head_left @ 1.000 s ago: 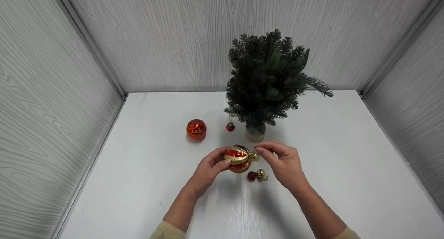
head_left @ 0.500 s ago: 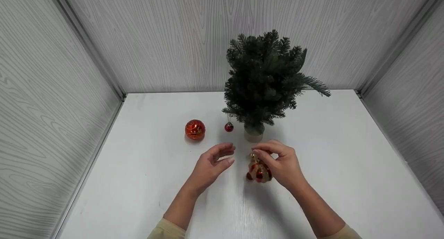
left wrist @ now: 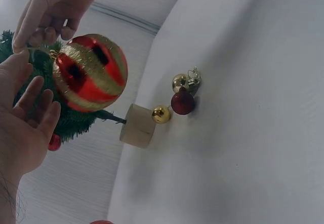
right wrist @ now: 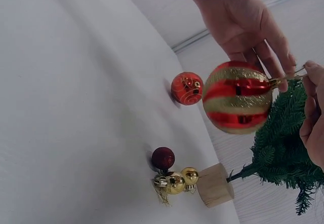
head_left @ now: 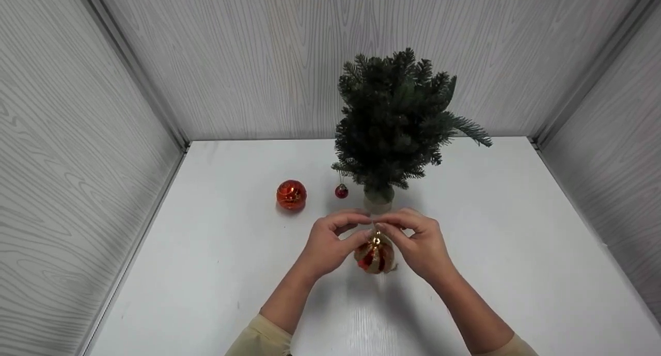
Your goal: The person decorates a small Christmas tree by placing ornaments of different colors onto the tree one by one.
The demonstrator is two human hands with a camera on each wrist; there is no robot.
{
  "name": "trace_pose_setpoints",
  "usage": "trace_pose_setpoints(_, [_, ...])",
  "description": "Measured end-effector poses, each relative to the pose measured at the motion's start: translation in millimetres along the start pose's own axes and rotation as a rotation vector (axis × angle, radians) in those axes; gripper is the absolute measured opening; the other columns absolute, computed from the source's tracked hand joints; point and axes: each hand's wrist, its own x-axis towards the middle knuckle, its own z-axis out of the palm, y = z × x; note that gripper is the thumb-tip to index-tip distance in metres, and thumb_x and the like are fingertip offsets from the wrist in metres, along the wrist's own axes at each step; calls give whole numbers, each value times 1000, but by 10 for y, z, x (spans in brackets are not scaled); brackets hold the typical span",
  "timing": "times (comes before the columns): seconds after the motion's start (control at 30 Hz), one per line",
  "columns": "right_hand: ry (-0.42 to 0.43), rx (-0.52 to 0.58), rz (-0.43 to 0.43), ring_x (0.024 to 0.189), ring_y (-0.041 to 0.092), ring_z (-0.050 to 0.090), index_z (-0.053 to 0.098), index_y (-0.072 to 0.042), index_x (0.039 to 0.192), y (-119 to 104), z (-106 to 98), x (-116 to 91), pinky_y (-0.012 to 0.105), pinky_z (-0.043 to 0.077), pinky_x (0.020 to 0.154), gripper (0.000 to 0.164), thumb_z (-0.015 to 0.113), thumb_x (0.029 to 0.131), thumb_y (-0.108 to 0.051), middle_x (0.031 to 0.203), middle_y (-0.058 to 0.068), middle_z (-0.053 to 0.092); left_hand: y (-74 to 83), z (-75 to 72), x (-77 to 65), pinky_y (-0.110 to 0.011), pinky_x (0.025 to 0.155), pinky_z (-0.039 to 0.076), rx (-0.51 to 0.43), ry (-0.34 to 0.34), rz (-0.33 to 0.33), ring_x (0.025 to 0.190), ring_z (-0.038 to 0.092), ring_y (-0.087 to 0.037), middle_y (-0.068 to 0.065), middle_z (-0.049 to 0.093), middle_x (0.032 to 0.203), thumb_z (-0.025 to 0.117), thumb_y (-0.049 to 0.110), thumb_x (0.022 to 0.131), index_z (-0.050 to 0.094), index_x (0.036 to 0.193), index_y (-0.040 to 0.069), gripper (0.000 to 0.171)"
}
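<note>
A red bauble with glittery gold stripes (head_left: 375, 257) hangs by its thin gold loop in front of me. My right hand (head_left: 419, 237) pinches the top of that loop between thumb and index finger. Close beside it, my left hand (head_left: 333, 241) reaches to the loop, its thumb and index finger apart on either side of the string. In the left wrist view the striped bauble (left wrist: 91, 73) hangs clear of the white table. A dark red small bauble (right wrist: 163, 158) and small gold baubles (right wrist: 190, 176) lie below, largely hidden in the head view.
A small artificial Christmas tree (head_left: 392, 123) on a round wooden base (head_left: 378, 203) stands just beyond my hands. One small red bauble (head_left: 341, 191) hangs from its low left branch. An orange-red bauble (head_left: 291, 195) rests left of it. Grey wood-grain panels (head_left: 248, 61) enclose the table.
My left hand first held the striped bauble, let go of it, then moved right to the loop. The bauble swung down under my right hand, which keeps its pinch.
</note>
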Motion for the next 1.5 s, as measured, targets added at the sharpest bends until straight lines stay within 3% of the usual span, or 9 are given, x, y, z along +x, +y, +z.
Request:
trace_pose_setpoints(0.43, [26,-6,-11,90,18,65,85,-19,106,1,3,19,25,55,75,25,75,96,2,97,-8,75,49,113,83,-44,109,50,-76,-24,19,123,65,-17,1,73,126,79,17,98,85,109,13,13])
trace_pose_setpoints(0.77, [-12,-27,65,93,19,67,84,-19,110,33,-71,-15,26,57,77,19,75,99,-7,100,0,75,89,53,84,-44,111,49,-34,14,-6,124,65,-16,0,74,125,77,21,100,84,105,15,10])
trace_pose_setpoints(1.07, [-45,-119,45,90,14,67,84,-21,111,44,-99,-47,28,53,78,21,77,98,-7,100,-3,76,199,8,80,-44,106,53,38,44,30,120,65,-16,3,73,121,78,23,99,84,100,16,9])
trace_pose_setpoints(1.3, [36,-89,118,87,16,63,83,-18,101,-21,-121,-43,28,48,79,21,74,97,1,95,-8,73,286,12,86,-46,101,54,118,53,95,120,64,-15,6,73,121,77,24,100,83,99,19,9])
trace_pose_setpoints(1.5, [112,34,161,89,20,64,78,-5,102,-106,-123,-19,27,50,79,7,71,102,-4,100,6,75,387,32,116,-40,91,55,140,66,140,114,66,-13,1,73,121,76,22,100,83,98,16,9])
